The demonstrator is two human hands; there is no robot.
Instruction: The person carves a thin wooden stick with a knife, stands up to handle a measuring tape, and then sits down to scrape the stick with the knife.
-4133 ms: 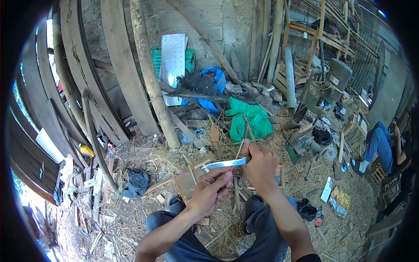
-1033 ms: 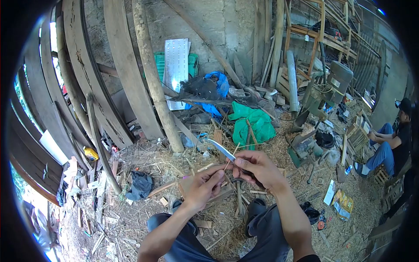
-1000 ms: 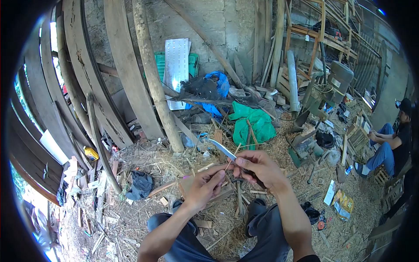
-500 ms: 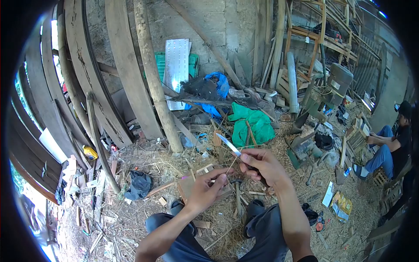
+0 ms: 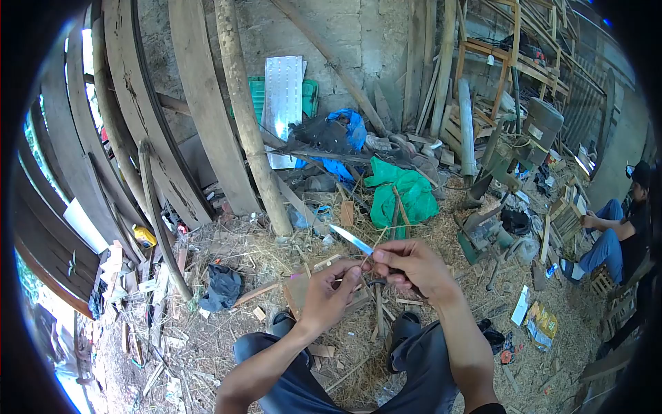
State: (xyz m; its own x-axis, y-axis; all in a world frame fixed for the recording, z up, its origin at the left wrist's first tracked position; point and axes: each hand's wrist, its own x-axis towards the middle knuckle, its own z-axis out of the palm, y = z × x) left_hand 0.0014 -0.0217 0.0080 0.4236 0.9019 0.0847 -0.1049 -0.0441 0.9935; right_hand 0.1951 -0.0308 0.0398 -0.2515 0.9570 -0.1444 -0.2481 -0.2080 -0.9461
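My right hand (image 5: 414, 269) is closed round a knife, whose bright blade (image 5: 353, 239) points left and slightly upward; the fingers hide its handle. Between the thumb and fingers of my left hand (image 5: 328, 295) is a thin wooden stick (image 5: 365, 262), slanting up to the blade near the right thumb. The blade appears to cross the stick, though contact is hard to make out. Below the hands lie a wooden block (image 5: 295, 292) and what looks like a hammer (image 5: 378, 310), between my feet.
Straw and wood scraps cover the ground. A green plastic sheet (image 5: 407, 196) lies ahead, near a leaning pole (image 5: 248, 138). A black bag (image 5: 222, 288) is at left. Green machinery (image 5: 486, 231) stands at right, and beyond it another person (image 5: 620, 231) sits holding wooden slats.
The knife has tilted flatter, its tip moving left and down. My right hand has shifted slightly left, closer to my left hand. The view has shifted slightly.
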